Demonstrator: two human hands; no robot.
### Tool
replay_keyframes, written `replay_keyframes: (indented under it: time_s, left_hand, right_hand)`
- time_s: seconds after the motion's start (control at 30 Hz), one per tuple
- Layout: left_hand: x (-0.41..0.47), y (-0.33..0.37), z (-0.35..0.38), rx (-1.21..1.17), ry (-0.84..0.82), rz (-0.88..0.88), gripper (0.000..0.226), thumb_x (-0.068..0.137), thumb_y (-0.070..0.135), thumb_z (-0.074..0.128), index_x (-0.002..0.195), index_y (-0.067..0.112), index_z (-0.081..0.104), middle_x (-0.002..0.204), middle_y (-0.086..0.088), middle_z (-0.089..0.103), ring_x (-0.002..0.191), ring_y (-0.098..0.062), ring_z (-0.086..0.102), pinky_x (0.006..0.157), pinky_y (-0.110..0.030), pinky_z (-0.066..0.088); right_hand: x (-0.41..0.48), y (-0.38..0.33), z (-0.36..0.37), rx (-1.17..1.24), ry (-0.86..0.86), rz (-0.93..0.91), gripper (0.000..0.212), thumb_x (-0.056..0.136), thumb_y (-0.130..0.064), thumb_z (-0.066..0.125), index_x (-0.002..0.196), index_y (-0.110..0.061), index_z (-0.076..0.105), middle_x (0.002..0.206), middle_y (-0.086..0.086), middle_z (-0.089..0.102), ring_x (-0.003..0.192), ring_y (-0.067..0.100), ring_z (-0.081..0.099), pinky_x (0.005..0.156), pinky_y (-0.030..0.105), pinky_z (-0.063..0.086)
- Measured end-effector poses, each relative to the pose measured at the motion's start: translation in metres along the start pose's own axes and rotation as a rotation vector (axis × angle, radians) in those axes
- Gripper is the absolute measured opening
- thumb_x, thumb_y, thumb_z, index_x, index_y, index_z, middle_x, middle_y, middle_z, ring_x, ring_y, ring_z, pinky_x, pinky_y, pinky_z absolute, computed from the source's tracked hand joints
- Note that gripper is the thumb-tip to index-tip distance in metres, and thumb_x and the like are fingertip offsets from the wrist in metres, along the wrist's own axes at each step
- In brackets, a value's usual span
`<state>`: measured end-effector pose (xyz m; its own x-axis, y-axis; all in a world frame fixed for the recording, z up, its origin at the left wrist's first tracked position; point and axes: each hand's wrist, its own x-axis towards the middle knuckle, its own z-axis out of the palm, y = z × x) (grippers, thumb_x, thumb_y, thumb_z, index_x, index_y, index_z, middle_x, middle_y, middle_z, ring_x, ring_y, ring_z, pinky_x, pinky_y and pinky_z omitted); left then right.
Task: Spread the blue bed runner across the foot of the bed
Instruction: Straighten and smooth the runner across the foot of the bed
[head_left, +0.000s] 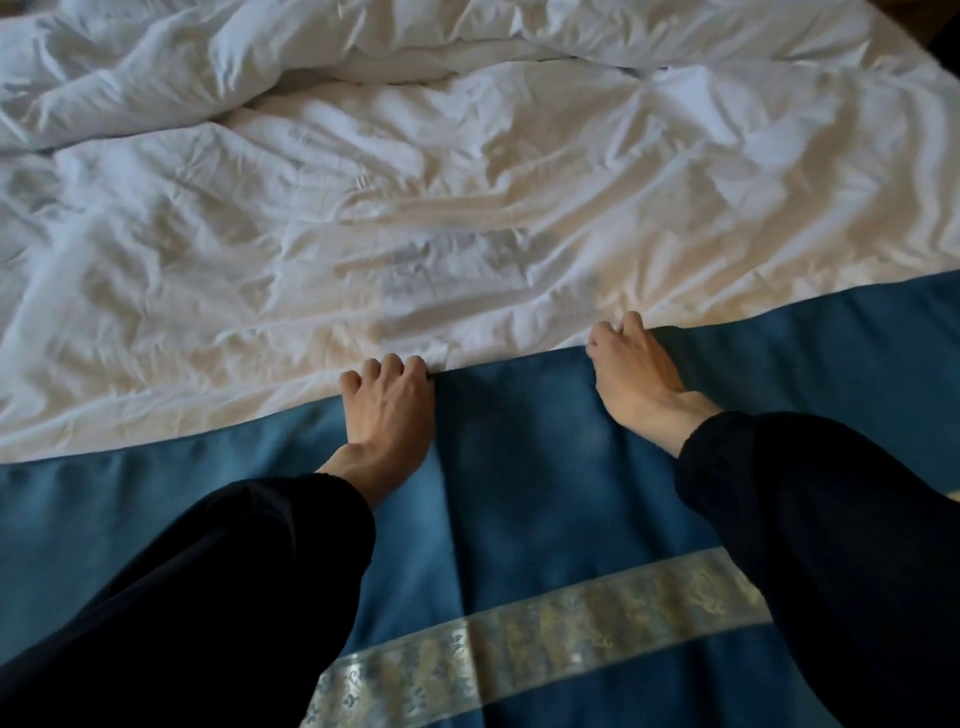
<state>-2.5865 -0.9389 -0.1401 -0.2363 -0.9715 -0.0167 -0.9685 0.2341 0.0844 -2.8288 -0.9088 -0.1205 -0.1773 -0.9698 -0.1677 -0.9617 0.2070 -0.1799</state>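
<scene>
The blue bed runner (519, 467) lies flat across the near part of the bed, reaching from the left edge of the view to the right. A pale patterned band (545, 639) runs along it near the bottom. My left hand (389, 410) grips the runner's far edge with curled fingers. My right hand (631, 376) holds the same edge a little further right and further away. Both arms wear dark sleeves.
A wrinkled white duvet (415, 182) covers the bed beyond the runner, bunched into thick folds at the top left. A sliver of brown floor or furniture (924, 21) shows at the top right corner.
</scene>
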Motion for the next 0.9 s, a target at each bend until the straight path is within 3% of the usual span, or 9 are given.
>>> replay_keyframes:
  time_s: [0.1,0.27,0.37,0.47,0.63,0.7,0.8,0.9]
  left_hand:
    - [0.001,0.036,0.005,-0.043,-0.007,0.092,0.027,0.095,0.032,0.040,0.110,0.014,0.053,0.111,-0.009,0.056,0.104,-0.032,0.047,0.090,-0.043,0.029]
    - [0.018,0.118,0.011,-0.183,-0.017,0.170,0.026,0.098,0.032,0.036,0.112,0.017,0.053,0.109,-0.004,0.058,0.103,-0.028,0.050,0.089,-0.039,0.028]
    - [0.033,0.153,0.014,-0.186,-0.032,0.175,0.024,0.098,0.030,0.035,0.101,0.015,0.054,0.100,-0.004,0.063,0.096,-0.029,0.053,0.083,-0.040,0.029]
    - [0.048,0.163,0.016,-0.118,-0.019,0.140,0.022,0.097,0.025,0.037,0.088,0.015,0.054,0.092,-0.007,0.066,0.090,-0.031,0.053,0.080,-0.040,0.027]
    - [0.053,0.173,0.024,-0.069,0.014,0.022,0.019,0.094,0.021,0.040,0.095,0.014,0.057,0.100,-0.009,0.061,0.098,-0.032,0.048,0.086,-0.043,0.028]
    - [0.051,0.184,0.027,-0.119,-0.014,0.060,0.020,0.094,0.024,0.041,0.104,0.014,0.055,0.109,-0.009,0.058,0.105,-0.032,0.048,0.089,-0.043,0.030]
    - [0.054,0.207,0.030,-0.200,-0.023,0.143,0.024,0.096,0.030,0.041,0.109,0.015,0.054,0.112,-0.008,0.058,0.108,-0.030,0.049,0.090,-0.040,0.028]
    - [0.065,0.218,0.028,-0.173,0.008,0.114,0.024,0.097,0.029,0.039,0.103,0.013,0.055,0.105,-0.010,0.060,0.100,-0.032,0.050,0.086,-0.040,0.029]
  right_hand:
    - [-0.003,0.029,-0.001,-0.042,-0.051,-0.062,0.015,0.097,-0.010,0.042,0.111,-0.011,0.047,0.111,0.009,0.040,0.065,0.028,0.044,0.057,0.035,0.037]
    - [0.004,0.098,-0.026,-0.113,-0.014,0.068,0.023,0.086,0.003,0.044,0.106,-0.009,0.048,0.109,0.011,0.042,0.059,0.027,0.045,0.051,0.033,0.034]
    - [0.008,0.140,-0.033,-0.068,-0.049,0.093,0.028,0.087,0.003,0.044,0.109,-0.013,0.050,0.117,0.011,0.044,0.067,0.025,0.046,0.059,0.031,0.036]
    - [0.024,0.165,-0.036,-0.056,-0.036,0.061,0.011,0.092,-0.004,0.048,0.100,-0.011,0.049,0.121,0.012,0.046,0.075,0.026,0.045,0.063,0.031,0.035]
    - [0.042,0.170,-0.032,0.021,0.116,0.018,0.015,0.091,-0.001,0.049,0.084,-0.010,0.041,0.093,0.005,0.040,0.081,0.031,0.054,0.060,0.032,0.032]
    - [0.041,0.177,-0.030,-0.015,0.074,0.010,0.009,0.092,-0.002,0.048,0.095,-0.011,0.045,0.108,0.011,0.045,0.082,0.033,0.055,0.061,0.034,0.036]
    - [0.041,0.205,-0.031,-0.091,0.038,0.077,0.032,0.091,-0.002,0.048,0.122,-0.011,0.043,0.119,0.014,0.044,0.082,0.035,0.056,0.062,0.035,0.039]
    - [0.045,0.222,-0.042,-0.060,0.063,0.093,0.006,0.091,-0.004,0.051,0.096,-0.005,0.049,0.108,0.018,0.049,0.080,0.036,0.054,0.063,0.035,0.038]
